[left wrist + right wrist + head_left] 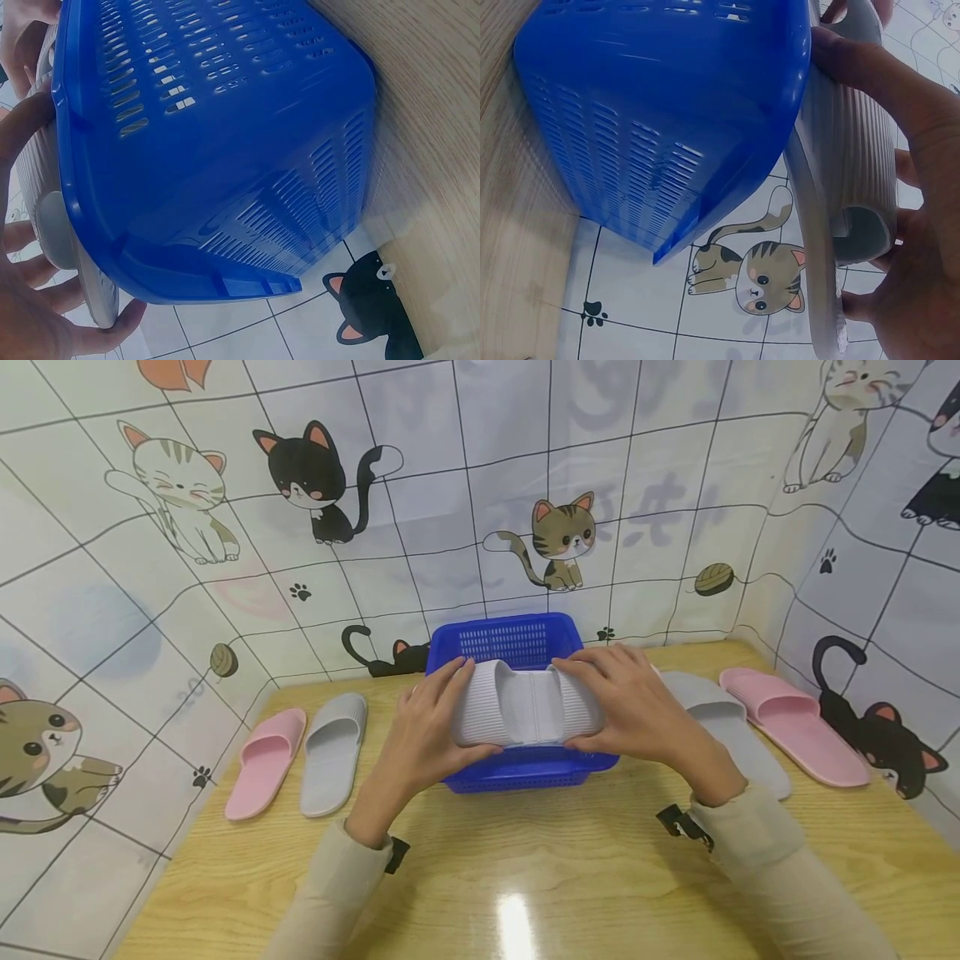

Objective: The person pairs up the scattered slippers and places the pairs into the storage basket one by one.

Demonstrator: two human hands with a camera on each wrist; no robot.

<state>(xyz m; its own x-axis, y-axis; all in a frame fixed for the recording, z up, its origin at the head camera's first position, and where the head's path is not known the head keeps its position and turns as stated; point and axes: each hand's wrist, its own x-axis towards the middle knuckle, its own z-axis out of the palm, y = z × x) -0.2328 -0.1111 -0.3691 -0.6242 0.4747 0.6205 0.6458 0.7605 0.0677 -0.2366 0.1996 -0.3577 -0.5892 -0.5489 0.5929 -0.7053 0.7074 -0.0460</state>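
Note:
Both hands hold a pair of light grey ribbed slippers (pixel 480 706) level above the blue basket (pixel 517 768). The two straps lie at opposite ends, with the pale soles between them; how the soles overlap I cannot tell. My left hand (pixel 427 727) grips the left end, thumb on the near side and fingers on the far side. At the other end my right hand (pixel 637 706) grips in the same way. In the right wrist view, a sole edge (pixel 817 255) lies close to the basket's rim, and the strap's open end (pixel 862 232) shows.
On the wooden table (pixel 517 860), a pink slipper (pixel 262 768) and a grey slipper (pixel 333 760) lie to the left. Another grey slipper (pixel 735 735) and a pink slipper (pixel 802 727) lie to the right, the grey one partly behind my right arm. A cat-print wall covering (pixel 480 527) rises behind.

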